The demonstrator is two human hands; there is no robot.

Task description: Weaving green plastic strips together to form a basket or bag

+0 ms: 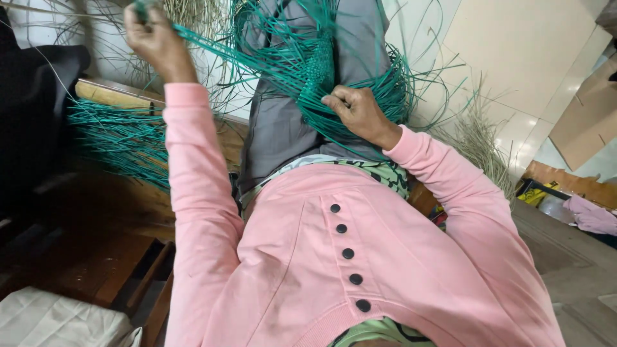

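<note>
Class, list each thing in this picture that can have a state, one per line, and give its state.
left hand: raised, shut on green strands, pulling them taut
right hand: pinching the woven green strip on the lap
woven green strip: partly plaited, loose ends fanning out
green strands: stretched between hands
bundle of green strands: lying loose, unwoven
pink top: buttoned

Teal-green strands (pixel 302 64) — pink top (pixel 334 257) (black buttons (pixel 348 253)), grey trousers (pixel 283 122).
</note>
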